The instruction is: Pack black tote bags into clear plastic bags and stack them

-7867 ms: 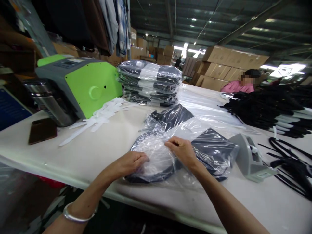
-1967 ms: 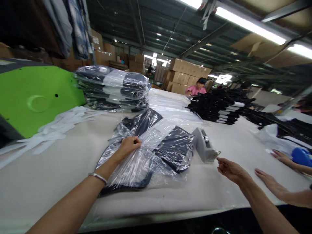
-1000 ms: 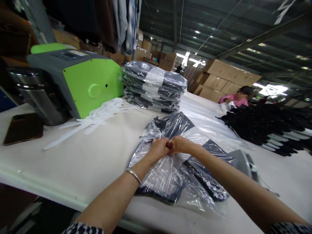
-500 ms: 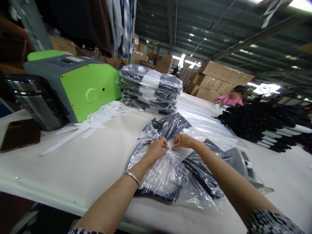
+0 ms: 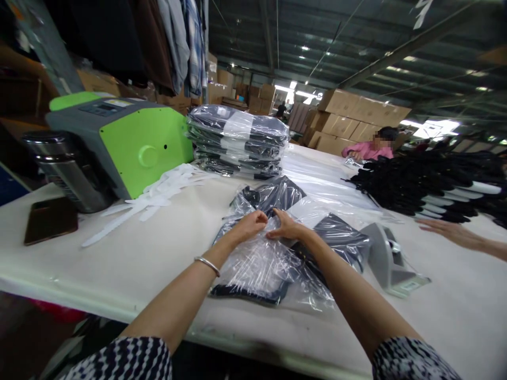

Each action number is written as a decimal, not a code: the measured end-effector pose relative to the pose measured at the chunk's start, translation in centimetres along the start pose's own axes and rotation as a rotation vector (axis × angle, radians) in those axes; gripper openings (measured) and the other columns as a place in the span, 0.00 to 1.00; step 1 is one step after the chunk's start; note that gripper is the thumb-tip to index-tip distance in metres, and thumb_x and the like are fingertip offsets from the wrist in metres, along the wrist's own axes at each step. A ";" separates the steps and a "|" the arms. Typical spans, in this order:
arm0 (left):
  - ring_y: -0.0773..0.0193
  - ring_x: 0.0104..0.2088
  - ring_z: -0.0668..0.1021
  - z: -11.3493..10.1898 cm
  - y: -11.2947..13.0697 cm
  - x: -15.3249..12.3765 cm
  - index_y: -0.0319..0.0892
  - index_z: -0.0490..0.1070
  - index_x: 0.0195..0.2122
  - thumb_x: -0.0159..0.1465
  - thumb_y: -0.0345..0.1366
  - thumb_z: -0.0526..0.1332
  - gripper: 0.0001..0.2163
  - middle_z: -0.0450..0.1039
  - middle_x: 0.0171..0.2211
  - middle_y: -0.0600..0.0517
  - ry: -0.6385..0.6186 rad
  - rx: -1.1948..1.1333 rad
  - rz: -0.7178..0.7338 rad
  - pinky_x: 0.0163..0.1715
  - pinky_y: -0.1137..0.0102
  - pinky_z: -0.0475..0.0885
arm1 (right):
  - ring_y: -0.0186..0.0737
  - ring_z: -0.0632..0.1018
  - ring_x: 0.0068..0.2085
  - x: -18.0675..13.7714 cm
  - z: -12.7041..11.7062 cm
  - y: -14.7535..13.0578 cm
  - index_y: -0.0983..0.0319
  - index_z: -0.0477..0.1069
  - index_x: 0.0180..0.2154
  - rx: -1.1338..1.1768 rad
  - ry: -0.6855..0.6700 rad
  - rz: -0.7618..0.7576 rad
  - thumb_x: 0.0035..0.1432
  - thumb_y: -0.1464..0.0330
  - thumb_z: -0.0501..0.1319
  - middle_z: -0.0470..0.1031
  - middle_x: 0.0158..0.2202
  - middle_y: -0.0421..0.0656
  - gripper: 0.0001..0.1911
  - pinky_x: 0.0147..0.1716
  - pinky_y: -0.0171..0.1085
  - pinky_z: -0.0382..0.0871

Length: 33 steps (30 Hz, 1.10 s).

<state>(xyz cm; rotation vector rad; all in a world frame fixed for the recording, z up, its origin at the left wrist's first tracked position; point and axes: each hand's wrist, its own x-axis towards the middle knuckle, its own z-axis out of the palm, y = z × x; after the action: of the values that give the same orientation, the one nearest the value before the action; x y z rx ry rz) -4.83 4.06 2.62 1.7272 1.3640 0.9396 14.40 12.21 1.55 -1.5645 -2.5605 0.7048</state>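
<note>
A dark folded garment in a clear plastic bag [image 5: 253,269] lies in front of me, with crinkled film over a white middle part. My left hand [image 5: 249,225] rests at the middle of the film, its fingers loosely bent and slightly apart. Close beside it, my right hand [image 5: 285,227] is open on the film, thumb and fingers spread. Dark fabric [image 5: 283,192] shows through the plastic beyond my hands. Another dark plastic-covered part [image 5: 340,237] lies to the right, partly behind my right forearm.
A grey tape dispenser [image 5: 386,258] stands at right, near another person's hand [image 5: 455,232]. Behind are stacked bagged garments [image 5: 237,140], a green-grey machine [image 5: 146,153], white strips [image 5: 158,190], a steel flask [image 5: 75,174], a phone [image 5: 51,219] and a black pile [image 5: 431,184].
My hands have loosened from a tight pinch on the film, and my right fingers have spread. Another person's hand has come in from the right. The view has shifted slightly.
</note>
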 end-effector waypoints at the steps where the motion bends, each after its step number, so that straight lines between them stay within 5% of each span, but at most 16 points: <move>1: 0.59 0.47 0.79 -1.1 0.3 -0.8 0.39 0.72 0.46 0.62 0.32 0.58 0.11 0.79 0.46 0.46 -0.017 -0.002 0.016 0.50 0.65 0.72 | 0.56 0.53 0.70 -0.1 -0.2 -0.1 0.66 0.44 0.71 0.036 -0.002 0.001 0.47 0.45 0.70 0.48 0.71 0.58 0.62 0.67 0.49 0.52; 6: 0.55 0.62 0.68 -5.0 0.2 -9.3 0.43 0.68 0.58 0.71 0.45 0.51 0.20 0.69 0.61 0.46 0.009 0.198 0.045 0.64 0.59 0.60 | 0.59 0.50 0.71 -0.7 2.1 -1.1 0.67 0.46 0.71 -0.011 0.228 0.050 0.62 0.40 0.53 0.46 0.72 0.58 0.50 0.68 0.57 0.45; 12: 0.52 0.71 0.51 -2.1 -3.3 -18.8 0.44 0.51 0.70 0.72 0.46 0.48 0.27 0.51 0.71 0.46 -0.008 0.794 0.030 0.68 0.46 0.49 | 0.60 0.45 0.72 -1.4 4.8 -1.6 0.62 0.49 0.71 -0.165 0.303 -0.003 0.66 0.41 0.45 0.43 0.73 0.53 0.43 0.67 0.61 0.37; 18: 0.50 0.69 0.58 -0.9 -4.3 -19.5 0.43 0.50 0.70 0.73 0.43 0.46 0.26 0.54 0.69 0.46 0.065 1.072 0.193 0.64 0.45 0.59 | 0.59 0.44 0.72 -1.3 3.6 -1.9 0.62 0.49 0.71 -0.103 0.264 0.023 0.65 0.40 0.45 0.43 0.73 0.52 0.44 0.68 0.59 0.36; 21: 0.46 0.68 0.61 -0.8 -3.0 -19.7 0.41 0.43 0.72 0.70 0.48 0.52 0.33 0.53 0.69 0.43 0.136 1.128 0.348 0.61 0.44 0.62 | 0.52 0.50 0.72 -1.7 1.4 -1.3 0.65 0.47 0.71 0.021 0.194 0.029 0.69 0.44 0.41 0.47 0.72 0.53 0.42 0.68 0.53 0.44; 24: 0.43 0.67 0.62 0.1 -1.9 -20.4 0.42 0.40 0.72 0.65 0.53 0.59 0.41 0.54 0.69 0.44 0.062 1.163 0.512 0.62 0.45 0.62 | 0.51 0.50 0.72 -3.3 -0.2 0.1 0.65 0.43 0.72 0.035 0.248 0.029 0.69 0.45 0.40 0.44 0.73 0.53 0.42 0.68 0.52 0.47; 29: 0.50 0.63 0.70 1.4 -2.4 -20.6 0.37 0.34 0.72 0.64 0.53 0.59 0.45 0.61 0.65 0.44 -0.037 1.147 0.605 0.59 0.53 0.68 | 0.59 0.43 0.72 -6.0 1.4 2.6 0.63 0.48 0.71 -0.126 0.235 0.050 0.65 0.41 0.47 0.43 0.73 0.54 0.45 0.67 0.61 0.34; 33: 0.49 0.60 0.73 1.2 -3.4 -20.1 0.42 0.34 0.72 0.64 0.47 0.60 0.43 0.64 0.64 0.46 -0.027 1.143 0.602 0.57 0.52 0.71 | 0.59 0.45 0.72 -6.2 2.3 2.8 0.64 0.52 0.70 -0.007 0.200 0.057 0.63 0.41 0.51 0.46 0.72 0.55 0.46 0.68 0.61 0.36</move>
<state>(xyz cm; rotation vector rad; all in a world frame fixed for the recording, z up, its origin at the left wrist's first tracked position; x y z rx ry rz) -8.72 -15.18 -2.99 3.1065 1.4945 0.3633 19.06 7.18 -0.53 -1.6256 -2.3858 0.5152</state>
